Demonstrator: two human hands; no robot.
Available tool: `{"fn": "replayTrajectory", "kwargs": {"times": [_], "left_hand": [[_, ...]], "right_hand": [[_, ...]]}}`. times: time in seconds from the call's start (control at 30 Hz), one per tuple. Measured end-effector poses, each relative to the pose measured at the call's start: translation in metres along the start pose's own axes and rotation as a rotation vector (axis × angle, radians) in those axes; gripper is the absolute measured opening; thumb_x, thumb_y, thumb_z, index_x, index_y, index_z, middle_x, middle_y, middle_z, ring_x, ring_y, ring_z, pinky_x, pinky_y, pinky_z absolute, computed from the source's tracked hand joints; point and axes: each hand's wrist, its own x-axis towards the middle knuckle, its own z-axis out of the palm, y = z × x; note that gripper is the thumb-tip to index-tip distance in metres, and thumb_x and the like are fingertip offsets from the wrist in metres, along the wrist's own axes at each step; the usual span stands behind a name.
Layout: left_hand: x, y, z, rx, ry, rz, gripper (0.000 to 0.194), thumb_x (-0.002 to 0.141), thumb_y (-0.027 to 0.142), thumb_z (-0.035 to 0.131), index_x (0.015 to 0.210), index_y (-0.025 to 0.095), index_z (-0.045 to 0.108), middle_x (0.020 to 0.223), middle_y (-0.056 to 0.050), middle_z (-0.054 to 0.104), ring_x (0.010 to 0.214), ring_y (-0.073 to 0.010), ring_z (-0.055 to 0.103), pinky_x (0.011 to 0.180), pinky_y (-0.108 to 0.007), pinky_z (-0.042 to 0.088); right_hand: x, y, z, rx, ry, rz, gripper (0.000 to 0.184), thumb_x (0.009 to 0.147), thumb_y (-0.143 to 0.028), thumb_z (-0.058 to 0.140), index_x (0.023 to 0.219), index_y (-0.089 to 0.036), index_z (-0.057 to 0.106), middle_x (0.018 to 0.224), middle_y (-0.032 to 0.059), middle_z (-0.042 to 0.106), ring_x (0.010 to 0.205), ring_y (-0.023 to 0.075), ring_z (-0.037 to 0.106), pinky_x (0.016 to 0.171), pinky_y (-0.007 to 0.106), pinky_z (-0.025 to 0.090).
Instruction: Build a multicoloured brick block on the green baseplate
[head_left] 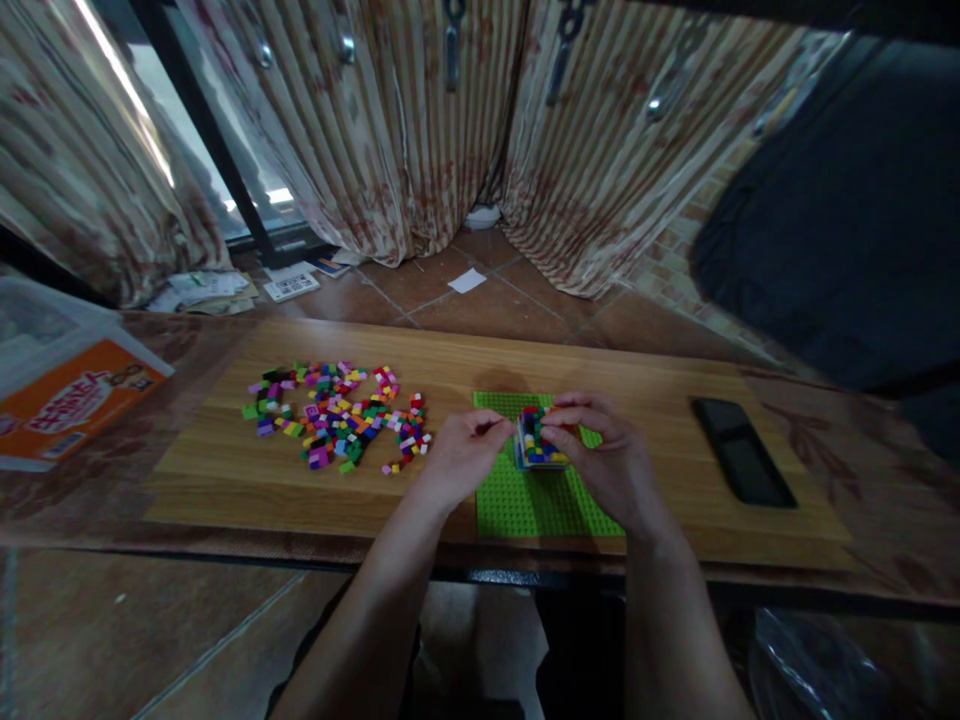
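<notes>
A small block-shaped build of multicoloured toy bricks stands on a green studded baseplate. My left hand is at the build's left side, thumb and forefinger pinched together by its upper edge. Whatever lies between those fingertips is too small to make out. From the right, my right hand reaches over the build, its curled thumb and fingers against the top and right side and partly covering them. Red, green, blue and yellow bricks show along the build's upper rim.
Loose toy bricks of many colours lie spread on the wooden board to the left. A black phone-like slab lies at right. An orange-labelled plastic tub stands at far left. Patterned curtains hang beyond the table.
</notes>
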Motion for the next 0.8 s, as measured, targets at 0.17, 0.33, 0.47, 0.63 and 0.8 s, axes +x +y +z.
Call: {"fn": "replayTrajectory", "kwargs": {"times": [0.17,0.33,0.47,0.63,0.8], "left_hand": [[0.001,-0.003,0.004,0.066,-0.025,0.005,0.026,0.079,0.035,0.055,0.064,0.015,0.063,0.056,0.004,0.047,0.055,-0.0107,0.04,0.054,-0.025,0.029],[0.001,-0.003,0.006,0.068,-0.045,0.016,0.024,0.08,0.033,0.055,0.068,0.015,0.066,0.061,0.002,0.054,0.059,-0.0116,0.045,0.058,-0.025,0.033],[0.001,-0.002,0.01,0.086,-0.037,0.015,0.021,0.08,0.029,0.056,0.069,0.015,0.067,0.064,0.001,0.059,0.063,-0.0126,0.05,0.06,-0.025,0.035],[0.002,-0.001,0.013,0.099,-0.02,0.003,0.019,0.08,0.026,0.057,0.066,0.015,0.066,0.061,0.002,0.059,0.061,-0.0124,0.051,0.06,-0.025,0.036],[0.003,-0.002,0.015,0.139,0.015,0.017,0.018,0.08,0.023,0.057,0.065,0.016,0.064,0.059,0.003,0.056,0.058,-0.0115,0.049,0.058,-0.025,0.034]], "right_hand": [[-0.001,-0.003,0.003,-0.184,-0.085,-0.077,0.006,0.082,-0.026,0.068,0.081,-0.028,0.073,0.107,0.0052,0.06,0.105,0.0242,0.057,0.093,0.049,0.045],[-0.001,-0.005,0.003,-0.26,-0.084,-0.105,0.007,0.081,-0.023,0.067,0.08,-0.027,0.072,0.109,0.0056,0.059,0.106,0.025,0.056,0.096,0.052,0.043],[-0.001,-0.006,0.006,-0.244,-0.073,-0.055,0.007,0.08,-0.022,0.067,0.077,-0.026,0.072,0.107,0.0056,0.06,0.105,0.0246,0.056,0.094,0.051,0.045],[0.0,-0.004,0.009,-0.183,-0.037,0.016,0.003,0.077,-0.024,0.069,0.077,-0.026,0.072,0.107,0.0058,0.061,0.104,0.025,0.059,0.096,0.052,0.044],[0.0,-0.002,0.006,-0.125,-0.03,0.044,0.006,0.076,-0.028,0.07,0.08,-0.025,0.072,0.11,0.0064,0.061,0.105,0.0252,0.06,0.097,0.052,0.045]]}}
